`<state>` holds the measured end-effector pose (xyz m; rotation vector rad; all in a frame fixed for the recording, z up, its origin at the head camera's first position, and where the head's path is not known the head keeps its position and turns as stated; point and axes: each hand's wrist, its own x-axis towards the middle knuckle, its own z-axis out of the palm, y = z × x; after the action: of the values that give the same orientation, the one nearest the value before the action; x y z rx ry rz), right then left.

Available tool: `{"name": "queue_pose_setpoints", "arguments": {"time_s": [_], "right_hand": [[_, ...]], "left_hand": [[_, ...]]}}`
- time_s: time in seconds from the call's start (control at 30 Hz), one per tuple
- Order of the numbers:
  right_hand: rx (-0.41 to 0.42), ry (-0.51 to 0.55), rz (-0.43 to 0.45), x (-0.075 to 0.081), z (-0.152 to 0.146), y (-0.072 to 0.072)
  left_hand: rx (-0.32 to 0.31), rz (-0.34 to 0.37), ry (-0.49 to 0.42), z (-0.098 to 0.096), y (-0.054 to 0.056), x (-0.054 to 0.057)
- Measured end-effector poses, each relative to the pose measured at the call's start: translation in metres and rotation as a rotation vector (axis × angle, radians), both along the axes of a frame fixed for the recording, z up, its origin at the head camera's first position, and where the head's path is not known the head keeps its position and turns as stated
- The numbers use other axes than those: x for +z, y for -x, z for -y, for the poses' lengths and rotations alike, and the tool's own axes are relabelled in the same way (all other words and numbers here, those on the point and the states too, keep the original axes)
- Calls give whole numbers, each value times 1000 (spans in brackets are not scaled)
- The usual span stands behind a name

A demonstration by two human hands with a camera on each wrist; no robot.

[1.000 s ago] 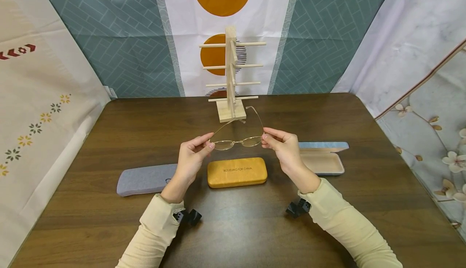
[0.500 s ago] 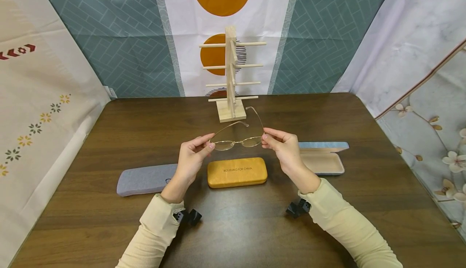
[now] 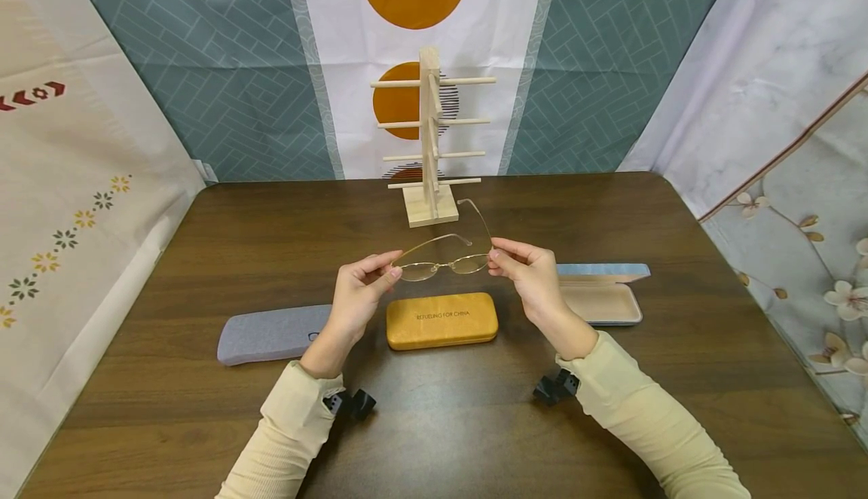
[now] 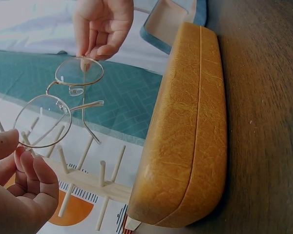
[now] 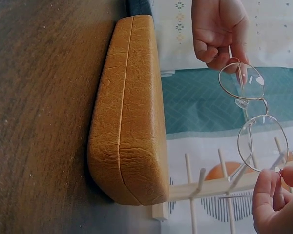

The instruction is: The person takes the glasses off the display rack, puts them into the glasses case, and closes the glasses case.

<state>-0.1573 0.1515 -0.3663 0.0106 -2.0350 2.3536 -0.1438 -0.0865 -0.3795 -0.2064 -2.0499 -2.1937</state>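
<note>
A pair of thin gold-rimmed eyeglasses (image 3: 444, 264) is held up over the table, lenses toward the person. My left hand (image 3: 359, 288) pinches the left end of the frame by its hinge between thumb and fingers. At the other end, my right hand (image 3: 532, 277) pinches the right hinge in the same way. The right temple arm points away, while the left one slants inward across the back of the lenses. Just below the glasses lies a closed yellow glasses case (image 3: 442, 323) with dark lettering on its lid.
A grey-blue glasses case (image 3: 271, 335) lies at left, partly behind the left wrist. To the right, a light blue case (image 3: 600, 303) stands open, its pale lining showing. A wooden stand (image 3: 430, 137) with several pegs rises behind the glasses, near the table's (image 3: 285, 216) back edge.
The left temple arm has swung inward, its tip moving right and nearer the lenses. Both hands have stayed nearly in place, and the cases have not moved.
</note>
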Motion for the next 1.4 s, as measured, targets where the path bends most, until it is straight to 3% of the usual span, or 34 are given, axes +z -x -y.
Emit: {"name": "queue_pose_setpoints", "arguments": {"time_s": [0.8,1.4], "right_hand": [[4,-18,6,-1,0,2],[48,28,-35,0,-4,-3]], "left_hand": [[-6,-2,57,1,0,-2],[-47,-16,51,2,-1,-2]]}}
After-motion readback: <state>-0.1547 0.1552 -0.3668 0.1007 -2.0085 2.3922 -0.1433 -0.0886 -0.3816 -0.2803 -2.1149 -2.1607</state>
